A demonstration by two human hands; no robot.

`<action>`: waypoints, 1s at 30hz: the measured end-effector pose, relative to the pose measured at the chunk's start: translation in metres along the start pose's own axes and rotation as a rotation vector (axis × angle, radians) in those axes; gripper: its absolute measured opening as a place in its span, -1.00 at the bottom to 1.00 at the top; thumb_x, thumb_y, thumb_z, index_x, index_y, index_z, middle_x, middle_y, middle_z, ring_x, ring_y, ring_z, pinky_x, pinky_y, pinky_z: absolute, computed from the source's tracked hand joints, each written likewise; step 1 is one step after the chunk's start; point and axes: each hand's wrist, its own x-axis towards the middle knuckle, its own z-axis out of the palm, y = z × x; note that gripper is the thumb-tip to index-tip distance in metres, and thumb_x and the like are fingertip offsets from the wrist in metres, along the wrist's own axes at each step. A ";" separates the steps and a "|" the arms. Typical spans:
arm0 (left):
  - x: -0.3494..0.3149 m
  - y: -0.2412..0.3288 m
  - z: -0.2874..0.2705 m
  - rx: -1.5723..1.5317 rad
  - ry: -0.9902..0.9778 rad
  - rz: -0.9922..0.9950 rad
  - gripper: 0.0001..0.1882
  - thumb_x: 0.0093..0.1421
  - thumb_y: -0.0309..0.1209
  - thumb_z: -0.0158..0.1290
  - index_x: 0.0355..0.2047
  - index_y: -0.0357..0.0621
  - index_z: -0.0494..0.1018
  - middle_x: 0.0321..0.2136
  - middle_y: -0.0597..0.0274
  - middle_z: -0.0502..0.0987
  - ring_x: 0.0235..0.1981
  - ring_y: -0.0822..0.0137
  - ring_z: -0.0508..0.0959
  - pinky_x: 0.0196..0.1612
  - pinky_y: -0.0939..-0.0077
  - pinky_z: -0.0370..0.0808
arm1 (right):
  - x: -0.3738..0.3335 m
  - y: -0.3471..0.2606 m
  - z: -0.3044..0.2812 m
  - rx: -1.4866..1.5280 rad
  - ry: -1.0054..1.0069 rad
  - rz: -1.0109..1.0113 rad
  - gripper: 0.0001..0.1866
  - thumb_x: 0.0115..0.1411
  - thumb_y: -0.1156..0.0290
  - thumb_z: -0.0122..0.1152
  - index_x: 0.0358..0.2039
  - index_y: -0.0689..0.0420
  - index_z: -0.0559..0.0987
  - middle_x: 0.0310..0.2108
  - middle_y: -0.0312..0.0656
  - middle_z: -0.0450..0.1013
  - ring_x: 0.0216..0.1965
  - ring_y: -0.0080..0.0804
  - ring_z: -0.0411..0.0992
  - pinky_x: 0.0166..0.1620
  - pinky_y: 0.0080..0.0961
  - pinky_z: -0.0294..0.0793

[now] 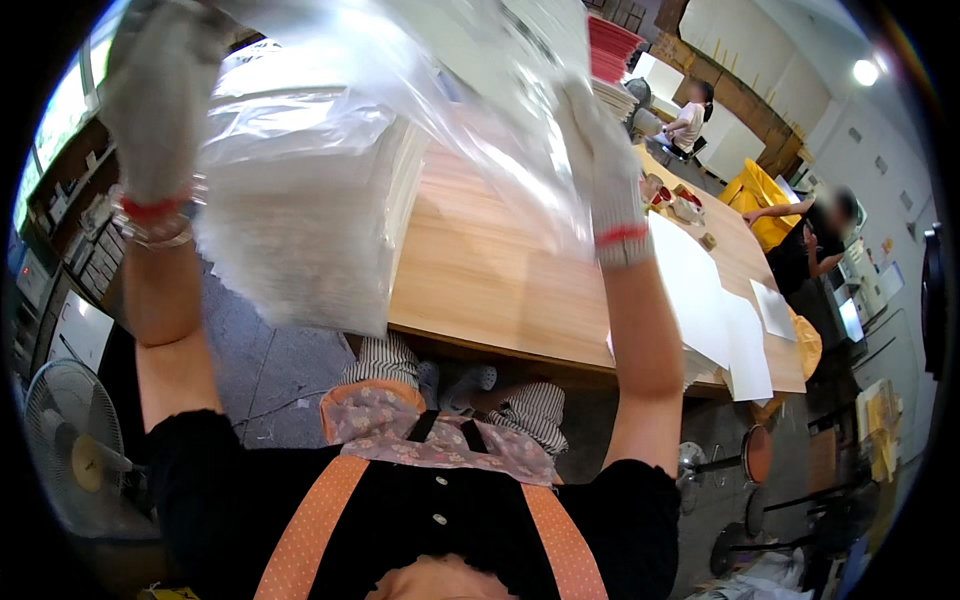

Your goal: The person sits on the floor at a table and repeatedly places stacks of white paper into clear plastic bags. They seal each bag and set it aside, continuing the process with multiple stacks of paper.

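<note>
A broad table (480,270) with a smooth, pale wood top stands here, its middle stretch bare right up to the near edge. At the left end a thick stack (300,225) of whitish, plastic-looking sheets reaches that edge. Over on the right, large white sheets (690,290) lie fanned, overlapping and jutting past the rim, with 1 smaller sheet (773,308) just beside. Farther back sit small reddish items (687,208), too small to make out.

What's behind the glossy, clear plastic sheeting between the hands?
Through and beside the clear plastic sheeting, the pale wooden table shows; anything behind the sheeting's whitish upper part is hidden.
</note>
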 end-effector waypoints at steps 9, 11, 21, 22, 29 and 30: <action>-0.069 -0.076 -0.109 -0.462 0.127 -0.899 -0.63 0.35 -0.25 -0.22 0.00 -0.27 0.33 -0.11 0.21 0.43 -0.10 0.37 0.42 0.03 0.49 0.34 | 0.057 -0.050 0.079 0.915 -0.590 0.392 -0.56 0.20 0.15 0.01 0.04 0.07 0.39 -0.33 -0.15 0.48 -0.36 -0.42 0.51 -0.40 -0.55 0.51; -0.161 -0.040 -0.070 -0.231 0.175 -0.911 -0.65 0.33 -0.21 -0.20 -0.03 -0.18 0.34 -0.17 0.29 0.41 -0.15 0.47 0.40 -0.05 0.57 0.33 | 0.014 -0.037 0.085 1.118 -0.542 0.412 -0.51 0.32 0.05 -0.17 0.15 0.06 0.33 -0.19 -0.10 0.47 -0.31 -0.42 0.50 -0.39 -0.56 0.54; -0.439 0.182 0.109 -0.266 -0.938 -1.409 -0.82 0.11 -0.46 -0.04 -0.26 -0.25 0.38 -0.47 0.13 0.47 -0.46 0.25 0.52 -0.40 0.37 0.48 | -0.346 0.158 0.104 -0.265 -0.902 1.124 -0.52 0.19 0.08 0.04 0.03 0.10 0.41 -0.10 -0.10 0.46 -0.06 -0.08 0.39 0.05 -0.27 0.35; -0.435 0.181 0.131 -0.312 -0.952 -1.284 -0.81 0.10 -0.48 -0.03 -0.26 -0.25 0.39 -0.46 0.10 0.48 -0.45 0.19 0.53 -0.40 0.34 0.48 | -0.392 0.165 0.095 -0.425 -0.725 0.950 -0.52 0.17 0.09 0.07 0.03 0.09 0.42 -0.05 -0.13 0.43 -0.02 -0.12 0.35 0.07 -0.28 0.33; -0.451 0.139 0.269 0.023 -1.068 -0.661 -0.62 -0.04 -0.33 0.09 -0.19 -0.22 0.41 0.03 -0.04 0.33 0.03 -0.04 0.33 0.09 0.01 0.22 | -0.422 0.224 0.104 -0.507 -0.510 0.801 -0.51 0.10 0.14 0.16 0.02 0.05 0.43 0.06 -0.22 0.35 0.06 -0.20 0.27 0.08 -0.28 0.31; -0.456 0.138 0.284 0.117 -1.124 -0.583 -0.58 -0.05 -0.29 0.10 -0.17 -0.22 0.41 0.08 -0.05 0.28 0.09 -0.06 0.27 0.15 -0.04 0.14 | -0.423 0.234 0.105 -0.530 -0.529 0.815 -0.50 0.10 0.13 0.16 0.03 0.06 0.42 0.06 -0.23 0.35 0.05 -0.21 0.27 0.08 -0.30 0.31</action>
